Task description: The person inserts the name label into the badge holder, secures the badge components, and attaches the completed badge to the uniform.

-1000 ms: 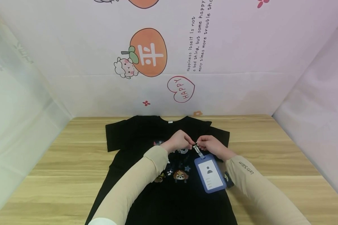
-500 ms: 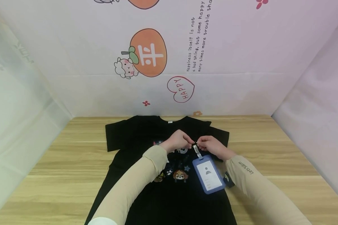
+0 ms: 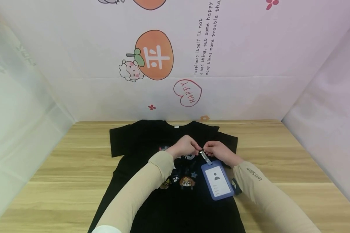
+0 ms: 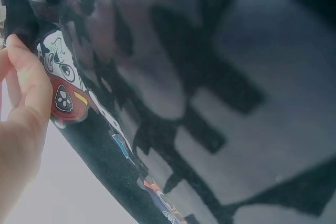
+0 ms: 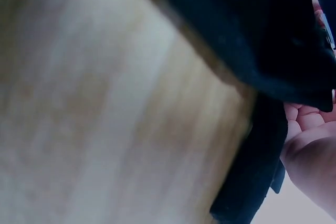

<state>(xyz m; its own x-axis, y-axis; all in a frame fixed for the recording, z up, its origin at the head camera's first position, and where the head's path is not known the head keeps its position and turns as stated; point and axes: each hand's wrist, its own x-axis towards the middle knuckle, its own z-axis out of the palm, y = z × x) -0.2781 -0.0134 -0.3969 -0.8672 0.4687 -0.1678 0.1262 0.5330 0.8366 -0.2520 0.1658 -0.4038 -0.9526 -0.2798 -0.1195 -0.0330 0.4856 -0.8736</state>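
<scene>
A black T-shirt (image 3: 180, 210) with cartoon dog prints lies spread on the table. Its chest fabric is raised between both hands. My left hand (image 3: 184, 145) pinches the cloth at the chest; the left wrist view has these fingers (image 4: 26, 72) at its left edge, beside a printed dog. Close by on the right, my right hand (image 3: 220, 152) pinches the top of a metal badge clip (image 3: 204, 156). A blue ID badge holder (image 3: 217, 180) with a white card hangs tilted from that clip. Fingertips hide the exact contact. Fabric partly covers the right hand in its wrist view.
The wooden table (image 3: 55, 181) extends on both sides of the shirt. A white printed cloth backdrop (image 3: 239, 94) rises behind it, and white cloth sides stand left and right. A small dark tag-like patch (image 3: 237, 186) shows beside the badge holder, near the right sleeve.
The badge holder swung slightly left, then back right. Both hands stay nearly where they were, holding the same spots.
</scene>
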